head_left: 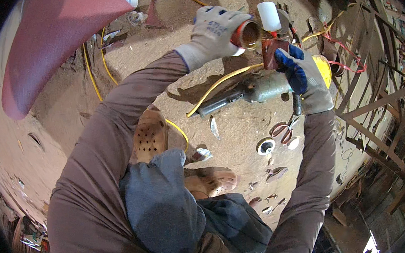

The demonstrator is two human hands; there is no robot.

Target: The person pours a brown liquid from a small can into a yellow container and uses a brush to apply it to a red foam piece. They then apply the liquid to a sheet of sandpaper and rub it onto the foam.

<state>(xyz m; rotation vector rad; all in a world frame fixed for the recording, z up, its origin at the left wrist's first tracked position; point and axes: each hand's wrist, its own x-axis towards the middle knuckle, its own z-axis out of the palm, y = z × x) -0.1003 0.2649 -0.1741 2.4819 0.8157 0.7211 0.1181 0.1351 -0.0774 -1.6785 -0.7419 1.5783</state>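
Dusty concrete floor [241, 130] carries everything, strewn with metal offcuts, a yellow cable [216, 85], an angle grinder [252, 91] lying on its side, a pair of scissors [284, 132] and a small roll of tape [265, 146]. A red sack [56, 29] lies toward the floor's left edge, and a stack of rusty angle-iron frames [381, 95] lines its right edge.

The person sits low, both arms stretched forward. The left hand [216, 30], in a grey knit glove, is wrapped around a small orange-red can [248, 35], which is tipped on its side with its open mouth facing the other hand; the grip is closed full round the can's body. A white cap [268, 16] shows just above the can; whether it touches the can I cannot tell. The right hand [302, 77], in a blue-palmed glove, pinches a flat reddish-brown piece [271, 52] right beside the can's mouth, fingers closed on its lower edge; what the piece is made of is unclear.

The can looks light and stiff, thin-walled metal that would dent under a hard squeeze, and probably smooth enough to slide in a dusty glove; holding it around the middle of the body, as now, seems the safest place. Tilted open, whatever it holds could spill. The flat piece appears thin and light, best kept by its edge.
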